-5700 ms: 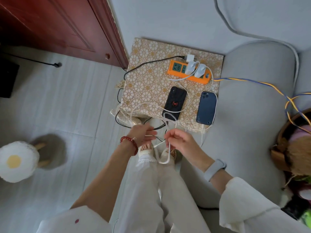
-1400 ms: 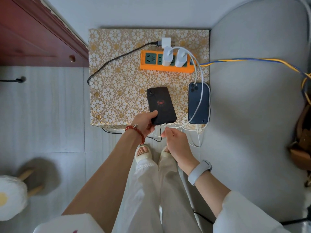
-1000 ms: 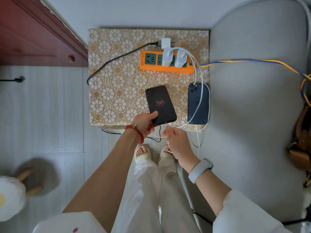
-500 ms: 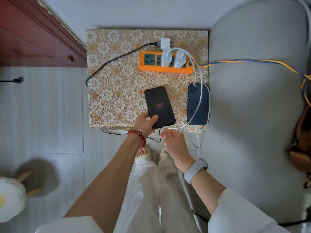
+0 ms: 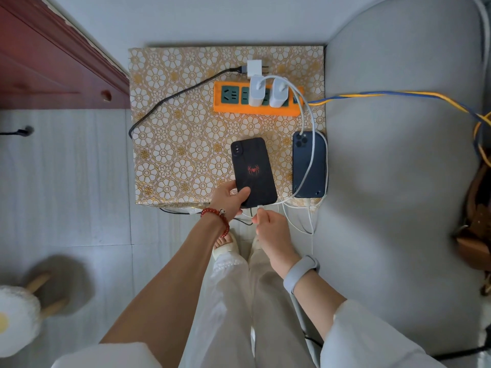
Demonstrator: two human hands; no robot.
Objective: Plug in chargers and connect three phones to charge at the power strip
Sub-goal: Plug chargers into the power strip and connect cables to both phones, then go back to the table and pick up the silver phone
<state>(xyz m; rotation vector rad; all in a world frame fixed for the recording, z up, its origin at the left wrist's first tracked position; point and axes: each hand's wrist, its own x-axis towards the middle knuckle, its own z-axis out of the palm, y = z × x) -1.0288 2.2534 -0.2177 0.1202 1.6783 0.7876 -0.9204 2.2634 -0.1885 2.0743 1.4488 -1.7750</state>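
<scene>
Floor tiles (image 5: pixel 66 181) far left, dark red wooden door (image 5: pixel 39 62) top left, blurred white round thing (image 5: pixel 16 328) at the bottom left corner. Patterned gold-and-white surface (image 5: pixel 172 160) in the middle. Black cable (image 5: pixel 172 98) runs across it from the left edge up to a white charger (image 5: pixel 254 68) lying loose just behind the orange power strip (image 5: pixel 255 100); its prongs are out in the open, not in a socket. 2 white chargers (image 5: pixel 257 94) stand plugged into the strip side by side, leftmost sockets bare. Left hand (image 5: pixel 229 197), red bead bracelet (image 5: pixel 216 217) on the wrist, has its grip closed on the near left corner of the black phone (image 5: pixel 252 171), thumb on top of the back, fingers under. Phone lies face down with a red spider mark, near end at the edge of the surface, slightly angled. Right hand (image 5: pixel 268 227), grey band (image 5: pixel 300 272) on the wrist, has its grip pinched on the white cable connector (image 5: pixel 259 207) right at the phone's bottom edge; cannot tell if it is fully seated. White cable (image 5: pixel 309 155) loops from the chargers over the blue phone (image 5: pixel 309 166), which lies face down at the right edge of the surface, just beside the black phone and not touching it. A cable seems to run to its near end, port not clear. Only 2 phones in view. Grey sofa cushion (image 5: pixel 398 181) right, yellow-blue cord (image 5: pixel 398 95) crossing it from the strip.
</scene>
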